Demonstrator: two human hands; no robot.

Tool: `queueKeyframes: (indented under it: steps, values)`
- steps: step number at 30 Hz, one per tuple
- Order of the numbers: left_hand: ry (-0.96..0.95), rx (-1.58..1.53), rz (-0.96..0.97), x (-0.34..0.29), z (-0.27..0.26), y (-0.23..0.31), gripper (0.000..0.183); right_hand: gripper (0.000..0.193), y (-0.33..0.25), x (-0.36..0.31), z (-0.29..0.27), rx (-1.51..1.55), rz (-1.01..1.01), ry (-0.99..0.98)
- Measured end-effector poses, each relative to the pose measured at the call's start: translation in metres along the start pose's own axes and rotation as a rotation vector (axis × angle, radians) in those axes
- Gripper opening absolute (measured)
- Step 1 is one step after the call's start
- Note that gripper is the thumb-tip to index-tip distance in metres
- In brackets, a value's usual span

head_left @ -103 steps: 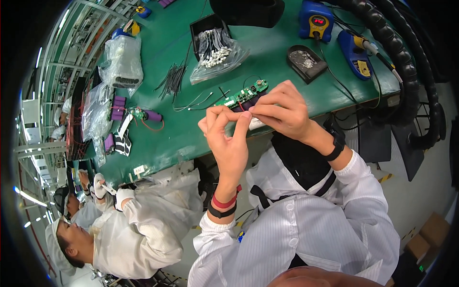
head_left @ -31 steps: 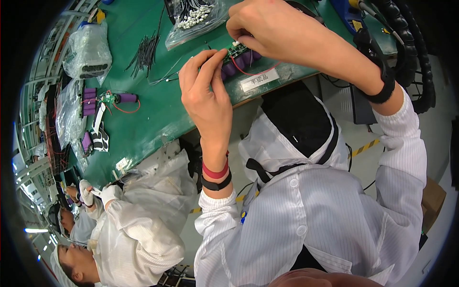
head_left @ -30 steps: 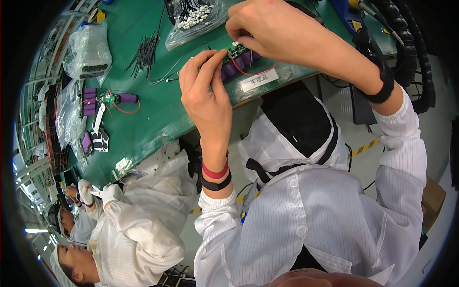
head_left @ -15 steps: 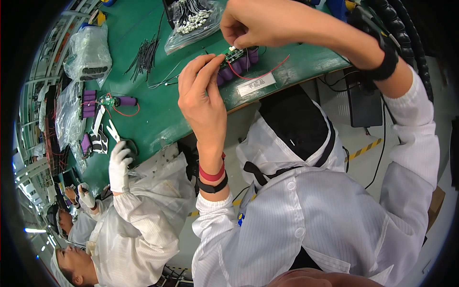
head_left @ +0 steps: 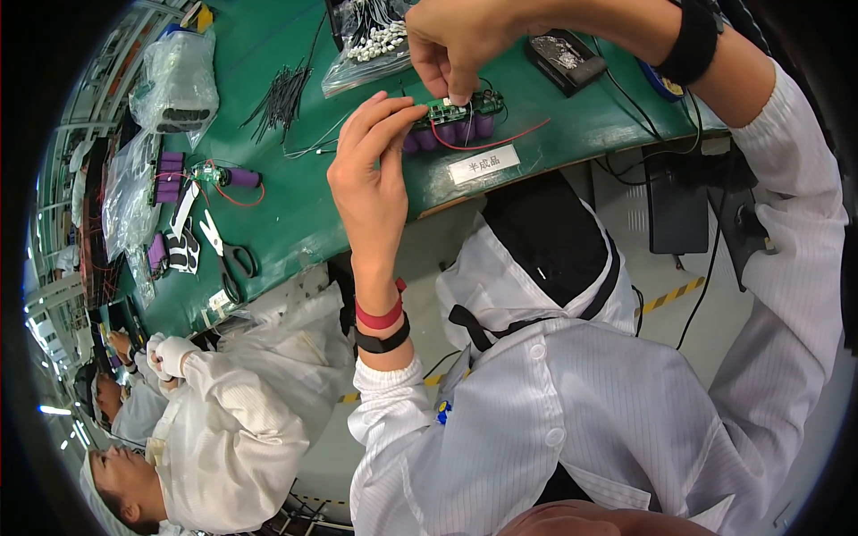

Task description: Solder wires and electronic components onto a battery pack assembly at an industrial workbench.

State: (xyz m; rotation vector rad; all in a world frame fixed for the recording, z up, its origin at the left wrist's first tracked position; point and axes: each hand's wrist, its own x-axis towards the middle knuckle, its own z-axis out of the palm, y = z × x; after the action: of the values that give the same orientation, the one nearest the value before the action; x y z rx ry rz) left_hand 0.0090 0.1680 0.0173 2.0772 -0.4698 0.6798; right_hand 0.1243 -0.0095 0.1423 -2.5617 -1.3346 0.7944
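Left hand pinches the purple battery pack at its left end, upper centre of the frame; right hand presses fingertips onto its green circuit board. Keep the pack steady, clear of the red wire.

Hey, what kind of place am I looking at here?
Most likely an electronics assembly line: a green work mat, a purple battery pack with a circuit board held by both hands, and co-workers in white coats beside the bench.
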Motion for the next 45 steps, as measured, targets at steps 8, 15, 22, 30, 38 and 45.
queueKeyframes:
  steps: [8,15,22,30,38,45]
  values:
    - [0.079,-0.087,-0.162,-0.005,0.015,-0.005,0.023,0.008,0.027,0.020,0.020,0.359,0.157,-0.063]
    - [0.104,-0.457,-0.267,-0.015,0.031,-0.004,0.045,0.016,0.019,0.003,0.008,0.373,-0.141,-0.019]
    - [0.094,-0.476,-0.269,-0.014,0.028,-0.002,0.053,0.017,0.021,0.003,0.006,-0.007,-0.470,0.048]
    - [0.079,-0.484,-0.279,-0.012,0.025,-0.004,0.052,0.015,0.033,0.006,0.017,-0.085,-0.660,0.185]
    - [0.078,-0.349,-0.237,-0.013,0.025,-0.007,0.051,0.015,0.031,0.009,0.016,-0.126,-0.622,0.136]
    - [0.082,-0.396,-0.275,-0.011,0.024,-0.003,0.051,0.014,0.026,-0.012,0.017,-0.307,-0.675,0.189]
